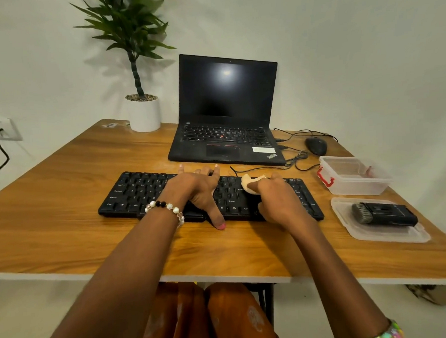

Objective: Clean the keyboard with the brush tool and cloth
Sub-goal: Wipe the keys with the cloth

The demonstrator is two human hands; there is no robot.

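While the cloth pass is in hand, the items stand as follows.

Keyboard: black, flat on the wooden surface, under both hands.

Right hand: grip closed around the cloth, a pale bunched wad showing just beyond the knuckles, pressed to the keys right of centre.

Left hand: grip wide, fingers spread flat over the keys beside the cloth hand, thumb reaching past the near edge; it appears to steady the board.

Brush tool: dark body with bristles at one end, lying untouched on a clear lid, well to the right of the cloth hand.

Clear container: red clasp, beyond the lid.

Laptop, mouse, potted plant: beyond both hands.

Step judged: wiping the keys with the cloth. Next move likely calls for drawing the cloth along the rows toward the numeric end, with the left hand holding firm so the board does not slide.

Not made out: keys beneath both hands; most of the cloth, buried in the fingers; how the container is filled; any dust on the keys.
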